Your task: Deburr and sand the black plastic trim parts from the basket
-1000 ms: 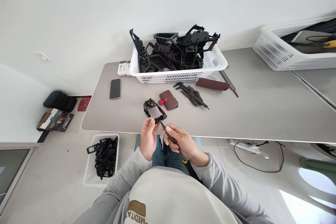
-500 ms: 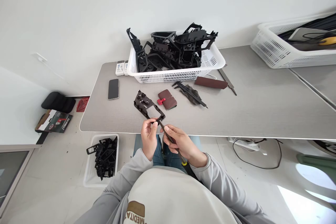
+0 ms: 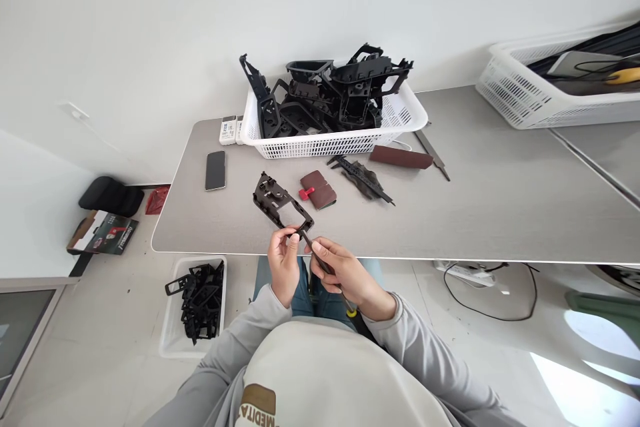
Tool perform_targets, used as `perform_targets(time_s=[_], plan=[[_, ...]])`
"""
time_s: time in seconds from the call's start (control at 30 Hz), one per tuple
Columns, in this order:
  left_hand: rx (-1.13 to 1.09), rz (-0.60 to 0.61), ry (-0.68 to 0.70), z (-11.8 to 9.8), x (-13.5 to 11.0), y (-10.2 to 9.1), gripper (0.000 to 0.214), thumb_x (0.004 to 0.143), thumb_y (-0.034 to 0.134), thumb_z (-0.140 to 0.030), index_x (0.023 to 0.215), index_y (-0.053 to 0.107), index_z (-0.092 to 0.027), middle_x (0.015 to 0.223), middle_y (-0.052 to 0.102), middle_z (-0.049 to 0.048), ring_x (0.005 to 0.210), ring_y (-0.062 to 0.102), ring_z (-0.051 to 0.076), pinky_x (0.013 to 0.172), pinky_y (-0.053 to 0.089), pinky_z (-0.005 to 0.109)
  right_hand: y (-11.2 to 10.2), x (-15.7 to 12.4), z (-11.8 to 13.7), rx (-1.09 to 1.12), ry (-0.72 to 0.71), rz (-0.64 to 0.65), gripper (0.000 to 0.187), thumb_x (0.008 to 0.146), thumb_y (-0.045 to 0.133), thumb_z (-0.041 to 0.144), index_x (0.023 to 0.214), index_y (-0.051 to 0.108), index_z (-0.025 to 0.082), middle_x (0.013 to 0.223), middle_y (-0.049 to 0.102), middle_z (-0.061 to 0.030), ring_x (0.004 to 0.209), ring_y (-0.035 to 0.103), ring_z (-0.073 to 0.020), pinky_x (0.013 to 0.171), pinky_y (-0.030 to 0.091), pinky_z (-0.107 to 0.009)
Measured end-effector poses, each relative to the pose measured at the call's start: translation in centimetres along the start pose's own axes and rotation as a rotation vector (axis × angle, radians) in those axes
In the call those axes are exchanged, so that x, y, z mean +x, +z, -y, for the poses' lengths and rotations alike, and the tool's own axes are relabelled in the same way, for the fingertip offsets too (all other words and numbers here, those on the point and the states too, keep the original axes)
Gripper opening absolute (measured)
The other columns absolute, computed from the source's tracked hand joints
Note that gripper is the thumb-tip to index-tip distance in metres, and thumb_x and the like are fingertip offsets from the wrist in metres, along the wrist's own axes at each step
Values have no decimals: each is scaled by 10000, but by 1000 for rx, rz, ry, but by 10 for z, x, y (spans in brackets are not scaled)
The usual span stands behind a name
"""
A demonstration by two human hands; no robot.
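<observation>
My left hand pinches the near end of a black plastic frame, which has a large opening and small clips along its edges. The frame slants away over the table's front edge. In my right hand is a file with a dark blade and a yellow-ringed black handle. Its tip meets the frame's near end beside my left thumb. Beyond the frame lie folded brown sandpaper with a red clip and a black caliper on a dark crumpled piece.
A white basket of black plastic parts stands at the back of the table. Another brown sandpaper piece, a flat file and a phone lie around it. On the floor, a white bin holds similar parts.
The far end of the frame has shifted very slightly left. Both hands keep nearly the same place and hold, with the file tip still at the frame's near end.
</observation>
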State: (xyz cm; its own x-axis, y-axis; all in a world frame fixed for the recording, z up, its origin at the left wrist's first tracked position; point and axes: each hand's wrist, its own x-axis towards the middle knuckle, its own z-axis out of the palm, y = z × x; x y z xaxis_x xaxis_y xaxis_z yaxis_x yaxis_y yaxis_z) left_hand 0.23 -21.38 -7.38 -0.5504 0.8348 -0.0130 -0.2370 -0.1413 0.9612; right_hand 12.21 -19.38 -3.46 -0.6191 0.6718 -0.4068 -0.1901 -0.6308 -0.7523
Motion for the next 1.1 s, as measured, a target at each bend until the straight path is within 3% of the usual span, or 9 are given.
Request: perform_targets(time_s=[0.23,0.5,0.57,0.67,0.77,0.97,1.1], plan=[[3,3,-8,2,0,-2,313,766,750,-501,874,678,-217,972,708,48,947,649,175,875,477,300,-2,1,0,10,5,-31,478,741,688,638,864,532,203,496,471,104,349,155,-15,297,167,-150],[-46,14,-57,1,1,-1,327,747,766,-505,865,679,-212,952,709,43,879,650,152,843,492,282,2,-5,7,34,8,52,512,732,691,663,892,567,193,536,505,87,345,140,-4,313,89,-167],[-84,21,-86,-1,1,-1,333,754,757,-513,869,679,-210,917,703,35,870,653,153,831,505,283,0,-6,11,36,-39,-3,536,696,732,649,924,598,183,576,500,82,354,159,0,327,78,-181],[-96,41,-109,-7,-1,0,343,764,739,-531,872,682,-210,868,697,27,858,662,160,809,526,288,-4,-4,14,-34,-111,-137,560,616,818,586,946,638,171,516,371,117,376,178,-12,355,104,-198],[-18,59,-87,-12,-3,-1,365,759,734,-551,875,686,-208,849,698,29,816,656,155,764,531,277,-5,-1,14,-175,-180,-264,528,626,806,569,930,681,155,466,287,124,396,202,-41,381,145,-223],[166,124,-22,-17,-6,-3,388,798,684,-570,886,688,-192,867,705,48,824,654,165,767,528,289,4,1,11,-552,-411,-422,314,759,655,469,754,727,163,613,578,-2,542,418,-120,527,363,-275],[222,167,-3,-19,-6,-4,368,820,667,-550,896,687,-191,875,709,51,794,653,154,730,531,272,4,0,10,-673,-499,-419,254,798,582,384,717,700,174,581,520,12,544,409,-126,537,357,-271]])
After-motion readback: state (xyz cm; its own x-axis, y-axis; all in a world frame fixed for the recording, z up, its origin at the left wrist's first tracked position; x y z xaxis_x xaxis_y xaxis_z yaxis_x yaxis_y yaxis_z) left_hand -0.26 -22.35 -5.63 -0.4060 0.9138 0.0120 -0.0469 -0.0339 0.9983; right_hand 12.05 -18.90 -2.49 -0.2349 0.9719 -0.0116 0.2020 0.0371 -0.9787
